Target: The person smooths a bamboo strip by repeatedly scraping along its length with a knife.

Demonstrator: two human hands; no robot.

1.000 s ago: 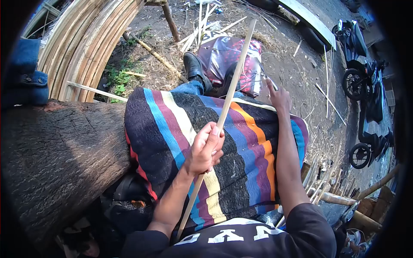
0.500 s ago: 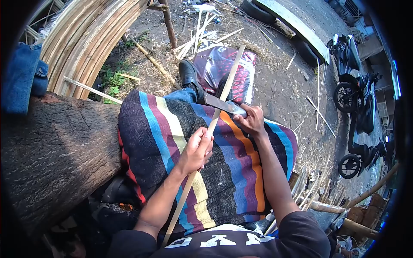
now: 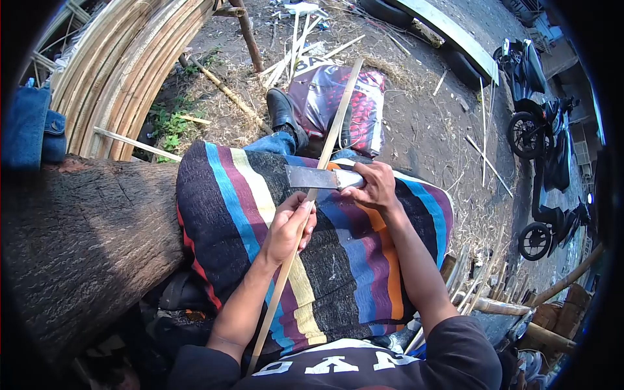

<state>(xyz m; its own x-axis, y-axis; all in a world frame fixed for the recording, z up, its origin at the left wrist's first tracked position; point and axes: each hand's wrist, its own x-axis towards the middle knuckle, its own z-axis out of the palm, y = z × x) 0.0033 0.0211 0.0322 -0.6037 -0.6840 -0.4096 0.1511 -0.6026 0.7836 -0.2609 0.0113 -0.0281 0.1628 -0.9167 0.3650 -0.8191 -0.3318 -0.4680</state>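
A pale strip (image 3: 329, 146) slants across the person's lap, its far end reaching up over the ground and its near end down by the shirt (image 3: 455, 354). The left hand (image 3: 290, 225) wraps around its middle, fingers closed firmly on it. Just beyond that hand, a knife (image 3: 312, 177) lies crosswise over the strip, its broad blade covering part of the wood and its tip pointing left. The right hand (image 3: 374, 185) is closed around the handle, to the right of the strip; whether the edge bites into the wood cannot be told.

Under both forearms a striped cloth (image 3: 331, 273) covers the lap, banded in black, blue, purple, cream and orange. Past its far edge show a dark shoe (image 3: 283, 110) and some blue jeans, beside a printed sheet (image 3: 367, 110) spread on the ground. More thin strips lie beyond the sheet, near its far end.

To the left a thick log (image 3: 97, 221) reaches to the cloth, with blue denim (image 3: 23, 127) at its far end. Behind it stands a curving stack of boards (image 3: 123, 78), near a green plant (image 3: 170, 127). Off to the right, well apart from the hands, are motorcycles (image 3: 559, 143), a tyre (image 3: 461, 68) beneath a plank (image 3: 455, 32), and bamboo poles (image 3: 497, 305) nearer the person.
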